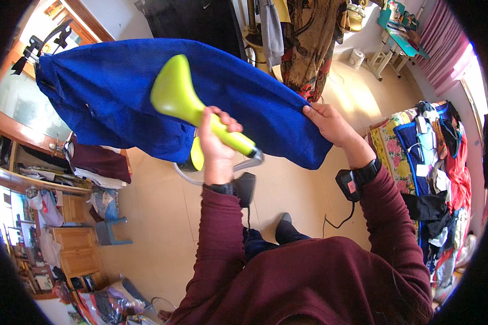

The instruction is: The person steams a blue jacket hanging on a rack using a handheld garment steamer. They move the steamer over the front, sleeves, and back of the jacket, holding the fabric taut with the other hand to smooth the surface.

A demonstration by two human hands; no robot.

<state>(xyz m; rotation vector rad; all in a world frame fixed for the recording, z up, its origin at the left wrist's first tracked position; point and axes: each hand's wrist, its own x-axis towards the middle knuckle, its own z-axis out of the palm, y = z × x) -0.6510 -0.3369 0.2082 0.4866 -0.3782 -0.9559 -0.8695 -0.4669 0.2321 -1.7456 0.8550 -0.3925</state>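
A royal-blue garment (pixel 118 93) stretches across the space in front of me; whether its long part is a leg or a sleeve, I cannot tell. Its far left end meets a black clip hanger (pixel 36 46). My left hand (pixel 219 138) grips the handle of a lime-green garment steamer (pixel 175 91), its wide head over the cloth. A grey hose (pixel 248 162) leads from the handle's end. My right hand (pixel 329 124) pinches the garment's edge near its right end, thumb on top. Below the cloth, part of a lime-green and black steamer base (pixel 196 156) shows, partly hidden.
Piled clothes (pixel 435 162) cover a surface at right. A patterned brown cloth (pixel 309 44) hangs ahead, by a grey garment (pixel 271 36). A teal desk (pixel 406 40) stands far right. At left are a blue-grey stool (pixel 113 231), wooden cabinets (pixel 75 248) and bags (pixel 110 302).
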